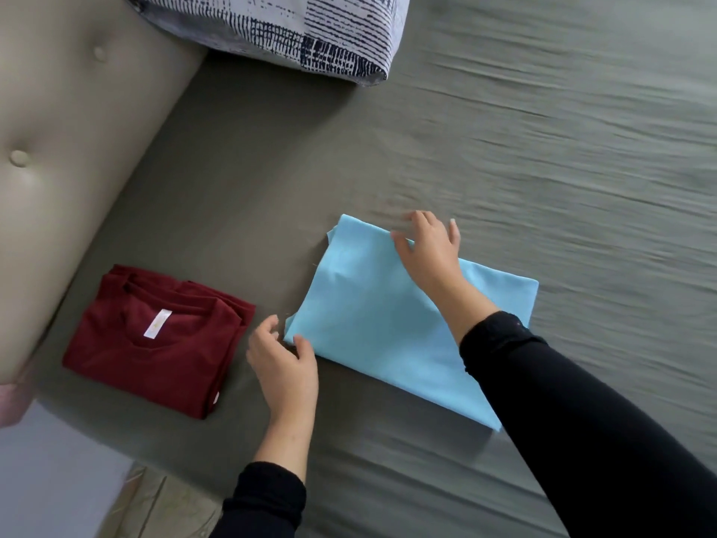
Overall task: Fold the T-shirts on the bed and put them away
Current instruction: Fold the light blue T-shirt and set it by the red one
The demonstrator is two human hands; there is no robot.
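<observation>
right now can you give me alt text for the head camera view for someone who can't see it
A person in black sleeves handles a partly folded light blue T-shirt on an olive green bed sheet, left hand at its near corner, right hand at its far edge. A folded dark red T-shirt lies beside it, near a tufted beige headboard and a patterned pillow.

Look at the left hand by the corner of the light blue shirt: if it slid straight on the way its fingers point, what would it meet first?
Most likely only bare bed sheet. The left hand points up the picture, between the dark red shirt and the light blue shirt.
</observation>
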